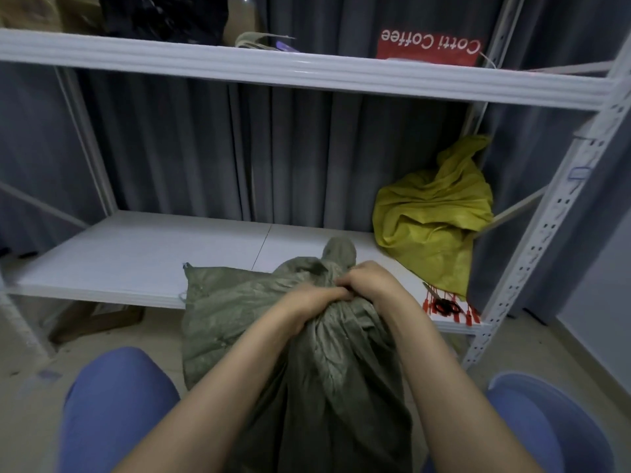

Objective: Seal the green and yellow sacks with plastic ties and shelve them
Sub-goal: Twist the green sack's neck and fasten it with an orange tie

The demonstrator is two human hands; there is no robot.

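left hand (317,301) and right hand (370,279): clenched round gathered neck of green sack (327,377); risk: neck may spring open if one lets go for red ties (448,307) at right.

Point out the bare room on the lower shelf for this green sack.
The lower shelf is bare from its left end across to the yellow sack, behind the green sack. The right end is crowded: red ties lie in front of the yellow sack.
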